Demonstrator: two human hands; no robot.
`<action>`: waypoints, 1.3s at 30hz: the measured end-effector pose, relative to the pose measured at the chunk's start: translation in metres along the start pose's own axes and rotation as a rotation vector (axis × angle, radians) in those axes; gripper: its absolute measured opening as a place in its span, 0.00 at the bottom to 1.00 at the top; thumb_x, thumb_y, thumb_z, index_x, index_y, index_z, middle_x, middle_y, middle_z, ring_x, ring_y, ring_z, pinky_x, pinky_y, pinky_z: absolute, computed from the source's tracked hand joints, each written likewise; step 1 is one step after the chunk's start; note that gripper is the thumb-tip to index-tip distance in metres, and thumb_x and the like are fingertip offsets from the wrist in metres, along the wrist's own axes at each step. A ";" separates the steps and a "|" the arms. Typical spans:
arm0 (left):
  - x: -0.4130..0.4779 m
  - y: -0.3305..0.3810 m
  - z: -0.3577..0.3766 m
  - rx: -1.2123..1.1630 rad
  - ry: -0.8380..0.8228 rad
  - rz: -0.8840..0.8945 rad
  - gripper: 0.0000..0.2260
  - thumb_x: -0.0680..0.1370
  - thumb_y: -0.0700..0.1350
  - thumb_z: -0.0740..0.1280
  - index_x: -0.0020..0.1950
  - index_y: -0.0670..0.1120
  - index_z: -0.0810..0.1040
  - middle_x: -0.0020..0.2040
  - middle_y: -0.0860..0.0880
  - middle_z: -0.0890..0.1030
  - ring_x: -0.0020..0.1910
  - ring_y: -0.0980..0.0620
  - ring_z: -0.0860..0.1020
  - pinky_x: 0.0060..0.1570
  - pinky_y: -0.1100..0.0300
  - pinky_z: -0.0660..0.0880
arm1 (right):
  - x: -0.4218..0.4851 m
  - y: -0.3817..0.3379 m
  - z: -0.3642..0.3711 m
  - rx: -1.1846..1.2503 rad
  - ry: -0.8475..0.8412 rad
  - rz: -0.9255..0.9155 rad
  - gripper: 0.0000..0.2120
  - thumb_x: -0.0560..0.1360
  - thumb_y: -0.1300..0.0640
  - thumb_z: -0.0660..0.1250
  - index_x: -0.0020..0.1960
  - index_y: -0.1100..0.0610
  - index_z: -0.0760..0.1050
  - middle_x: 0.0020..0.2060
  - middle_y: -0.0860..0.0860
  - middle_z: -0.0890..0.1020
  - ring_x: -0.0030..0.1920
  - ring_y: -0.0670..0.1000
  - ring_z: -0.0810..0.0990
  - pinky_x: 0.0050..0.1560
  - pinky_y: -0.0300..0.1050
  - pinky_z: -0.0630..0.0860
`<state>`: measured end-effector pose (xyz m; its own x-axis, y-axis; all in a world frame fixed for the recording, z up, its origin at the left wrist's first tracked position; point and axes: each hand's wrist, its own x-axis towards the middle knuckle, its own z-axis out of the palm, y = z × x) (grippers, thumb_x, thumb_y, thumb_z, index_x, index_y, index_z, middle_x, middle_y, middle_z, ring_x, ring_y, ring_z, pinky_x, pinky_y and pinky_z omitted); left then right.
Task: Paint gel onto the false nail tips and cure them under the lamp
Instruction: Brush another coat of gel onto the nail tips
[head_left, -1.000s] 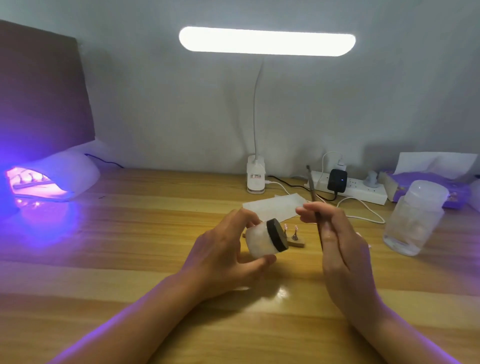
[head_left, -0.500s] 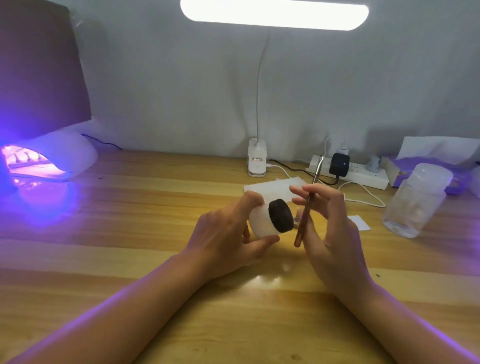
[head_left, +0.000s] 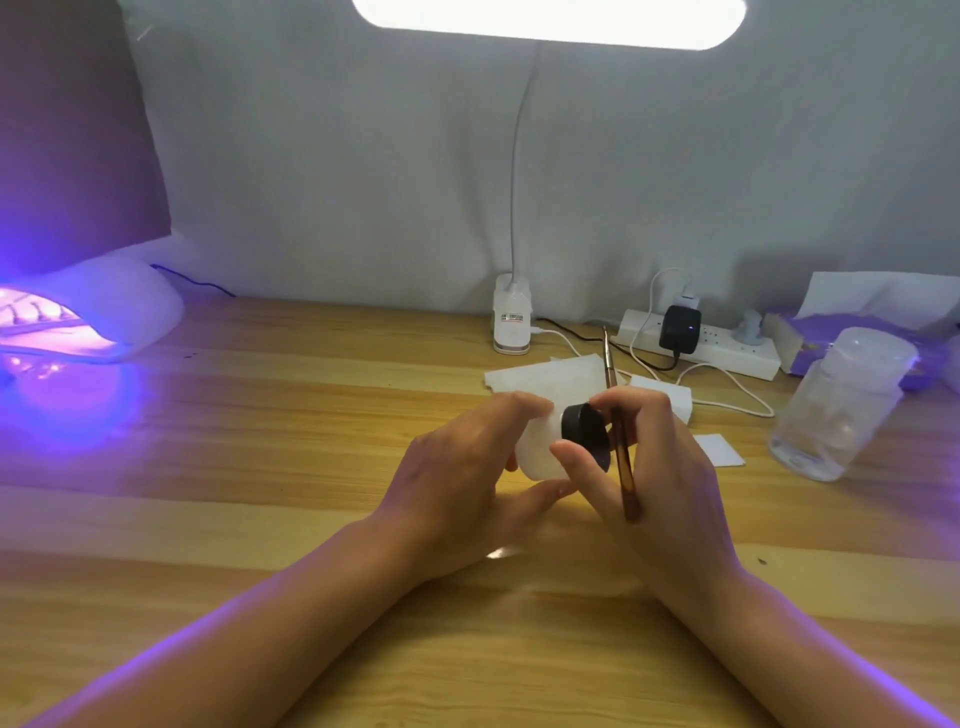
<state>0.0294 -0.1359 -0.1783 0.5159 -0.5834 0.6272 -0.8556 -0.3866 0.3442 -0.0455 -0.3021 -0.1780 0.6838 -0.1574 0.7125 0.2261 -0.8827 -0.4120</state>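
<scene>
Our left hand (head_left: 457, 478) grips the white gel jar (head_left: 540, 452) sideways while our right hand (head_left: 649, 467) pinches its black lid (head_left: 584, 426), the brown brush (head_left: 621, 452) tucked between fingers.

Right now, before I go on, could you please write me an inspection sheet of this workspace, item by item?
Surface: wooden table, purple glow at its left.
Job's things: white gel jar with black lid on; brush; curing lamp lit, contents unclear; nail tips not visible.
Clutter: paper pieces, clear plastic jar, purple tissue pack.
Hands: left hand grips the gel jar; right hand holds the brush, its fingers on the black lid.
Cables: power strip with black adapter; white cable loose on the table.
Surroundings: desk lamp lit, grey wall.
</scene>
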 end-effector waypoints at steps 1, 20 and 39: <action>0.000 0.000 0.000 -0.019 -0.027 -0.009 0.24 0.73 0.65 0.63 0.65 0.56 0.66 0.41 0.65 0.69 0.34 0.68 0.71 0.31 0.71 0.67 | 0.001 0.001 -0.001 0.004 0.003 -0.007 0.27 0.73 0.34 0.60 0.59 0.54 0.68 0.47 0.47 0.78 0.45 0.46 0.77 0.42 0.29 0.70; 0.002 0.002 0.002 -0.042 -0.052 0.029 0.29 0.72 0.62 0.64 0.69 0.53 0.61 0.61 0.50 0.72 0.36 0.58 0.70 0.30 0.73 0.65 | -0.002 -0.004 -0.003 0.079 -0.027 -0.074 0.27 0.72 0.37 0.66 0.63 0.50 0.62 0.45 0.48 0.79 0.40 0.47 0.82 0.37 0.46 0.81; 0.004 0.000 -0.005 -0.209 -0.199 -0.031 0.26 0.72 0.61 0.58 0.65 0.48 0.74 0.56 0.53 0.78 0.55 0.52 0.75 0.52 0.50 0.74 | -0.001 0.003 -0.017 0.040 -0.018 -0.292 0.24 0.70 0.51 0.64 0.63 0.55 0.62 0.50 0.54 0.79 0.44 0.52 0.80 0.38 0.48 0.79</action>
<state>0.0311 -0.1351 -0.1721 0.5223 -0.7105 0.4715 -0.8186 -0.2629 0.5106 -0.0576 -0.3118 -0.1703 0.5980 0.1089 0.7941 0.4420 -0.8713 -0.2133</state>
